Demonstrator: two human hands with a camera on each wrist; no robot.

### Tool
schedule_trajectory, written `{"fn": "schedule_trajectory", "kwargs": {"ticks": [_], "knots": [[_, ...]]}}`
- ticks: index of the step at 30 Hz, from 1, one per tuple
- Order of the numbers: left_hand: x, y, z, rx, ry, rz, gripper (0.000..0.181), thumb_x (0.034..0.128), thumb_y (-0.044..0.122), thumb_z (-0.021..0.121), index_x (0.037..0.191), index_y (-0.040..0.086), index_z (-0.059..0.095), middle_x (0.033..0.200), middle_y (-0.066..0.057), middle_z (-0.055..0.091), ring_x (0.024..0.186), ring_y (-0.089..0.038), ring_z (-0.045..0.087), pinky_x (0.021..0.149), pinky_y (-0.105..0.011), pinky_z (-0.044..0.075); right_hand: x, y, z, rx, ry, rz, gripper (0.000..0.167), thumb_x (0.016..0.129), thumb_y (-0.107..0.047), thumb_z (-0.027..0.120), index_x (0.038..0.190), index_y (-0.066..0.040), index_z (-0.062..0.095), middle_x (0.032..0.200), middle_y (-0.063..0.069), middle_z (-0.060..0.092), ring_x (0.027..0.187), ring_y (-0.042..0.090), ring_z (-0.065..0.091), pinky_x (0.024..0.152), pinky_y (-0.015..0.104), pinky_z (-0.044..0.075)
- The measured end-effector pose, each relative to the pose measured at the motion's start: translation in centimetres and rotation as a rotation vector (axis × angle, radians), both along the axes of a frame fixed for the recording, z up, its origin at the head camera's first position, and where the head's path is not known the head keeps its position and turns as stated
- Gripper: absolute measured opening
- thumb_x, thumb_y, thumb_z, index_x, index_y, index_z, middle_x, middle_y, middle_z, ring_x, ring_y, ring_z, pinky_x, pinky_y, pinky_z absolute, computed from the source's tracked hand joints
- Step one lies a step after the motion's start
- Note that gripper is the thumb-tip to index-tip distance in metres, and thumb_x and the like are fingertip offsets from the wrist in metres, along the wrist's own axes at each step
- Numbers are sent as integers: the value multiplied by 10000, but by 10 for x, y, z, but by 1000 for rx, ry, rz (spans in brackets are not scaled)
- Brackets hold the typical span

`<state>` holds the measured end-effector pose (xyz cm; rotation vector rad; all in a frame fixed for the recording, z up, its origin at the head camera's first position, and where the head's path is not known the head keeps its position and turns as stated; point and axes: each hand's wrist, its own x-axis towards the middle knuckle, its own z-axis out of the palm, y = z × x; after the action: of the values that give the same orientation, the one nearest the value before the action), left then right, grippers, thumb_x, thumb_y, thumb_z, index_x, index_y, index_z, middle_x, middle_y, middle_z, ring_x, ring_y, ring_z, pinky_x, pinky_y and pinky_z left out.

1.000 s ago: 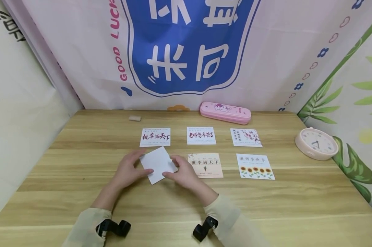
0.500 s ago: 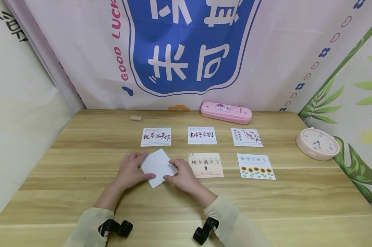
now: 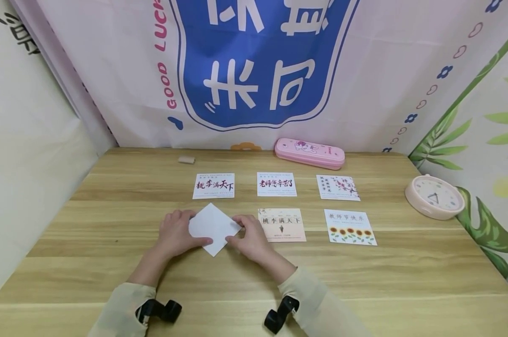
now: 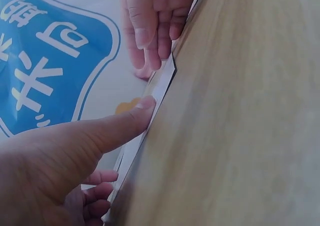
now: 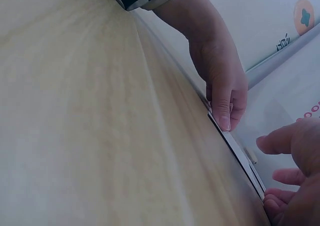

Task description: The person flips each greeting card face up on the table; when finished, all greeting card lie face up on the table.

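Note:
A blank white square card [image 3: 213,223] lies on the table between the hands, one corner toward the person. A faint line runs down from its far corner. The left hand [image 3: 177,235] holds its left side, thumb on top and fingers at the edge. At the right corner is the right hand [image 3: 252,238]. The right wrist view shows some right fingers [image 5: 276,198] touching the card's edge [image 5: 237,151], with the thumb raised apart from it. In the left wrist view the left thumb [image 4: 142,108] presses on the card.
Several printed cards lie in two rows, including a sunflower card [image 3: 350,227] and a beige card [image 3: 282,225]. Behind them are a pink pencil case [image 3: 309,153] and a small eraser-like block [image 3: 187,160]. A pink clock [image 3: 434,196] stands at the right.
The white card has turned between the hands, so one corner now points straight toward the person. Both hands have stayed nearly in place; the printed cards lie as before.

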<state>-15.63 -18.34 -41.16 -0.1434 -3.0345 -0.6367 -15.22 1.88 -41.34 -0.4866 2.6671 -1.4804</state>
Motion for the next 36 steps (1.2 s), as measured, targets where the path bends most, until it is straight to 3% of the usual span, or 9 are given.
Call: {"fn": "schedule_trajectory", "kwargs": {"ticks": [8,12,15,20,26,30,33,36], "knots": [[1,1,1,-9,-15,58,839,490,609,705,997,-28,501,924,-167,465,832,-326,369,699,-432,277,0,0,-1,23,25,-2,456,684,-126,690,1084,26,535,1037,109,496,949,233,454,825,336,353],[1,0,2,-28,-12,75,828,497,617,696,978,-27,496,904,-160,462,818,-318,375,695,-425,285,1,0,-2,95,59,-14,459,684,-168,687,1090,4,557,1008,95,483,922,215,424,792,325,346],[2,-1,2,-43,-7,77,810,507,635,679,952,-15,491,900,-156,465,812,-319,391,685,-430,297,3,1,-2,204,126,11,446,698,-232,686,1088,-38,591,925,62,459,847,192,392,716,286,335],[1,-3,2,-24,33,42,630,562,589,681,819,44,497,807,-98,470,733,-272,425,642,-427,300,5,1,-2,381,242,71,410,716,-306,674,1062,-93,627,855,25,415,770,165,338,648,241,293],[-2,-13,-5,106,128,-44,261,702,276,702,654,113,504,644,-8,440,598,-167,407,577,-344,297,5,1,-2,422,218,73,474,701,-334,678,1095,-80,600,913,48,418,801,171,335,672,244,296],[-6,-20,-7,200,96,-98,204,704,199,707,809,63,597,683,1,466,624,-147,418,572,-305,335,5,1,-3,432,195,64,539,689,-349,688,1131,-68,565,967,67,422,837,182,342,695,254,308],[-7,-23,-6,212,45,-138,444,686,231,724,1044,10,584,716,-7,455,652,-156,408,578,-302,331,5,2,-3,434,195,60,578,690,-344,691,1153,-33,535,983,82,428,854,191,357,710,262,318],[-8,-25,-4,173,4,-176,637,661,296,737,1169,-14,509,710,-15,421,648,-164,380,569,-301,298,4,2,-3,439,195,61,620,694,-344,687,1170,9,504,946,79,429,837,185,368,705,259,323]]}}
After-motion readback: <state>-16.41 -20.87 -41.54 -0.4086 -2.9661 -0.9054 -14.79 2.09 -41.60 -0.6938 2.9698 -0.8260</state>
